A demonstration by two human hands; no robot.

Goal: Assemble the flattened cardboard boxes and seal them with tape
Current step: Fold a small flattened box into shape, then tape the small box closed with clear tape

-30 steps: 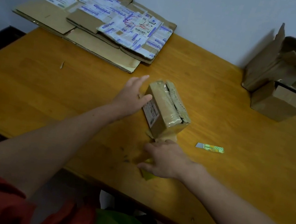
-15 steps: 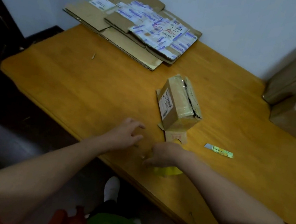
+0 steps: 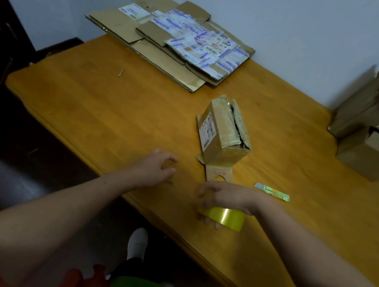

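A small assembled cardboard box [image 3: 222,131] stands mid-table, wrapped in shiny tape, its top seam gaping and one flap lying flat toward me. My right hand [image 3: 223,196] grips a yellow tape roll [image 3: 223,217] just above the table's near edge, in front of that flap. My left hand [image 3: 155,170] hovers over the wood to the left of the roll, fingers loosely curled and holding nothing. A stack of flattened cardboard boxes [image 3: 171,42] with shipping labels lies at the far left corner.
A small cutter [image 3: 271,195] with a green patterned handle lies right of the flap. Two opened cardboard boxes [image 3: 378,137] sit at the right edge against the wall. The wooden table [image 3: 91,104] ends at its near edge just below my hands.
My left hand left the small box and came back near the table edge. My right hand has lifted the yellow tape roll clear into view.
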